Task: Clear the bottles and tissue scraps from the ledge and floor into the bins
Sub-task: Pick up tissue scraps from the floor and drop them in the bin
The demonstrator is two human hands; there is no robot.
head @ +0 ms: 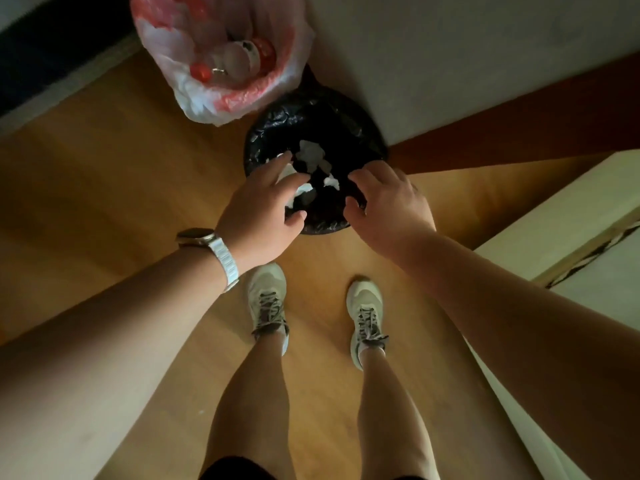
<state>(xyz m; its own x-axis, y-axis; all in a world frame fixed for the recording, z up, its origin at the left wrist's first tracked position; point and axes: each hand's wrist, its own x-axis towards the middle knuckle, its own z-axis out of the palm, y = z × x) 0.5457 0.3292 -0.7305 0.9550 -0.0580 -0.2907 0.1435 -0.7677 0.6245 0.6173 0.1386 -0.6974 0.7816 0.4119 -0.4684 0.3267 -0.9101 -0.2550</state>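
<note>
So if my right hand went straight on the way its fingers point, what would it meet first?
Probably the small white crumpled tissue scrap lying in the round black-lined bin, just ahead of the right hand; depth is unclear, so it may pass above.

Noted on wooden floor [121, 161]: black-lined bin [277, 133] against wall, white tissue scraps [311, 155] inside. Left grip [259, 220] over near rim, fingers spread, more tissue just beneath fingertips; held or loose, cannot tell. Right grip [388, 206] at right rim, fingers loosely curled. Just beside bin: red-and-white plastic bag [207, 95] containing clear bottles [239, 58]. Watch [197, 237] on left wrist.
</note>
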